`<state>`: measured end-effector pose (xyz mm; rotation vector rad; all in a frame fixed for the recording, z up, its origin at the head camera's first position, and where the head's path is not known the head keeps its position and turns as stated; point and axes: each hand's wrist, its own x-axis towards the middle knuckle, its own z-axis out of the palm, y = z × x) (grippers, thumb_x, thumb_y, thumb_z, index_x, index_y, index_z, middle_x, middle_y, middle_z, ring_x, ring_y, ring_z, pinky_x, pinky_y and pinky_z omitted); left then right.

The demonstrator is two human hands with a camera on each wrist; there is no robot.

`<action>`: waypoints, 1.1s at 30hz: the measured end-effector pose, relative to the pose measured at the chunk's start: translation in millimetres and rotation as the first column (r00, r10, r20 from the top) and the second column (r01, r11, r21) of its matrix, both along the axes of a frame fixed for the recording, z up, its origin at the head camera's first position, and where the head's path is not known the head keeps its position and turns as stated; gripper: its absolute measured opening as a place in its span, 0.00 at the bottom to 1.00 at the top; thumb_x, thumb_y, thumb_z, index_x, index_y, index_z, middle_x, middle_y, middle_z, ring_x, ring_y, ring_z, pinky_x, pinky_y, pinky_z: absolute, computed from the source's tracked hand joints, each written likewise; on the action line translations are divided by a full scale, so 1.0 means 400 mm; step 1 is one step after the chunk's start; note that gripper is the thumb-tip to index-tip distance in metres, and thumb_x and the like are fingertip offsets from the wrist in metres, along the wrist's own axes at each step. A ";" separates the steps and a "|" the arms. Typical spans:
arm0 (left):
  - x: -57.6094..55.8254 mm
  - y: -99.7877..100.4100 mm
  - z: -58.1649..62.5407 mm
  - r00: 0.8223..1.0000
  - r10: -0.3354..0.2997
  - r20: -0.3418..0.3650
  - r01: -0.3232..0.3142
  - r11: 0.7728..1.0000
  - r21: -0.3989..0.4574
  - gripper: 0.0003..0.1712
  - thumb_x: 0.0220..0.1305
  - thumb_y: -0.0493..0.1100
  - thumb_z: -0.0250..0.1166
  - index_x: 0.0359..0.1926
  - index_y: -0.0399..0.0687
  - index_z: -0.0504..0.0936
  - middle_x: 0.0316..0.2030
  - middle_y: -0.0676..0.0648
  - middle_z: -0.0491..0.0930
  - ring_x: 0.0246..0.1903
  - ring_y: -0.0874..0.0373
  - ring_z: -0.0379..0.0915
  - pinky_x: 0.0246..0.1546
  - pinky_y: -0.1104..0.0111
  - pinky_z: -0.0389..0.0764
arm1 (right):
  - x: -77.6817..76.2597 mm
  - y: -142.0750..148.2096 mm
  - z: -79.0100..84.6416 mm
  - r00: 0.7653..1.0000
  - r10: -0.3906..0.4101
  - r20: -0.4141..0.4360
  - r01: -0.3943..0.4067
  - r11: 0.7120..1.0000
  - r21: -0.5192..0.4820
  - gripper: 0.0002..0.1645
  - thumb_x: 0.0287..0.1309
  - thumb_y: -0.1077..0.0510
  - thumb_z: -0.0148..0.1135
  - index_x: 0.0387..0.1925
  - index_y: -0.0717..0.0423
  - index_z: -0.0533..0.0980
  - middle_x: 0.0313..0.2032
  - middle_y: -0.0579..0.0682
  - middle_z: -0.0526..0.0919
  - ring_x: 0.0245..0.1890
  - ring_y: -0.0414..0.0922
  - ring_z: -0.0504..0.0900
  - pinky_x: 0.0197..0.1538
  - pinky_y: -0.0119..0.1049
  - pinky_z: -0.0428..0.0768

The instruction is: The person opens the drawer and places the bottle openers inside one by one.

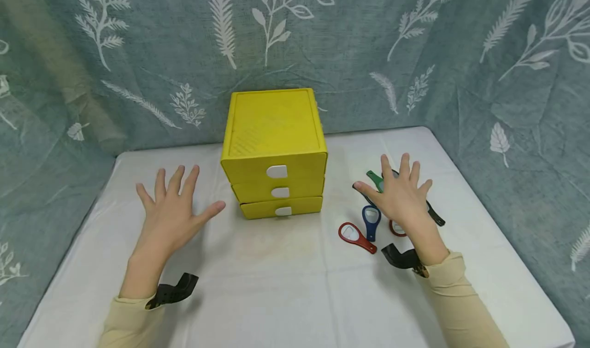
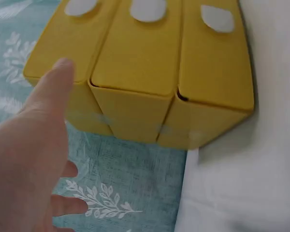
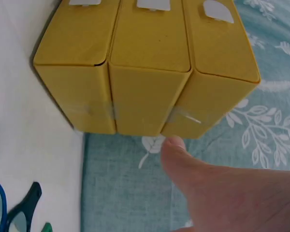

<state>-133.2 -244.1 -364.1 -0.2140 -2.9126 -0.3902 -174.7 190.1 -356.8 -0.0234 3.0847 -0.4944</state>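
Note:
My left hand [image 1: 168, 220] hovers over the table at the left, fingers spread and holding nothing. On the right, my right hand [image 1: 403, 197] is likewise spread and empty, above several small magnifying glasses. A red one [image 1: 354, 236] and a blue one [image 1: 371, 221] lie just left of that hand; a green one [image 1: 376, 180] and black-edged pieces [image 1: 435, 215] are partly hidden beneath it. Between the hands stands a yellow drawer box [image 1: 276, 128] with three stacked drawers, all pushed in, each with a white handle [image 1: 276, 171].
A white cloth [image 1: 276, 286] covers the table. Behind and beside it hangs a green curtain [image 1: 161, 56] with white leaf prints, close to the back of the drawer box. Black wrist straps [image 1: 177, 290] sit on both forearms.

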 end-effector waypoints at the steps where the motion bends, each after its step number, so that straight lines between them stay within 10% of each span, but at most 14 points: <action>1: 0.002 0.003 -0.001 1.000 -0.007 0.000 0.007 0.999 0.053 0.53 0.67 0.73 0.51 0.77 0.42 0.48 0.71 0.28 0.48 0.70 0.27 0.29 0.58 0.31 0.17 | 0.001 0.000 -0.001 1.000 0.001 -0.024 -0.002 1.000 -0.018 0.63 0.58 0.19 0.43 0.77 0.59 0.46 0.72 0.74 0.33 0.70 0.73 0.32 0.60 0.79 0.36; 7: 0.004 0.035 0.008 0.995 -0.055 -0.086 0.088 0.888 0.452 0.35 0.79 0.57 0.43 0.73 0.35 0.58 0.69 0.32 0.59 0.68 0.32 0.51 0.66 0.36 0.47 | 0.022 -0.018 -0.005 0.980 -0.037 -0.198 -0.012 0.971 -0.237 0.41 0.68 0.39 0.56 0.68 0.66 0.64 0.67 0.71 0.58 0.66 0.67 0.58 0.61 0.68 0.62; 16: -0.013 0.092 0.044 0.995 -0.016 -0.101 0.082 0.708 0.702 0.30 0.80 0.53 0.45 0.72 0.41 0.63 0.65 0.42 0.69 0.63 0.45 0.65 0.61 0.49 0.69 | 0.055 -0.054 -0.001 0.956 -0.036 -0.290 -0.144 0.805 -0.575 0.19 0.66 0.51 0.63 0.51 0.60 0.79 0.47 0.55 0.80 0.48 0.51 0.78 0.47 0.48 0.80; 24: -0.032 0.136 0.067 0.999 -0.048 -0.004 0.024 0.417 0.909 0.32 0.77 0.58 0.47 0.73 0.45 0.64 0.65 0.40 0.68 0.60 0.49 0.70 0.54 0.67 0.77 | 0.079 -0.079 -0.006 0.979 0.001 -0.206 -0.174 0.537 -0.825 0.13 0.66 0.56 0.64 0.47 0.60 0.79 0.42 0.52 0.81 0.42 0.46 0.79 0.42 0.39 0.82; 30: -0.047 0.163 0.079 1.000 0.010 0.028 -0.030 0.333 0.943 0.29 0.73 0.57 0.55 0.67 0.47 0.73 0.58 0.43 0.74 0.53 0.52 0.75 0.48 0.69 0.81 | 0.090 -0.110 -0.009 0.987 0.041 -0.155 -0.159 0.360 -0.919 0.14 0.65 0.59 0.65 0.47 0.66 0.78 0.43 0.58 0.81 0.42 0.50 0.79 0.41 0.37 0.83; 33: -0.049 0.168 0.078 0.999 0.016 0.048 -0.051 0.298 0.953 0.28 0.73 0.56 0.56 0.65 0.46 0.76 0.58 0.43 0.75 0.53 0.52 0.75 0.48 0.68 0.81 | 0.092 -0.120 -0.011 0.990 0.052 -0.135 -0.144 0.324 -0.935 0.13 0.65 0.59 0.65 0.47 0.65 0.78 0.43 0.59 0.81 0.42 0.53 0.79 0.41 0.37 0.83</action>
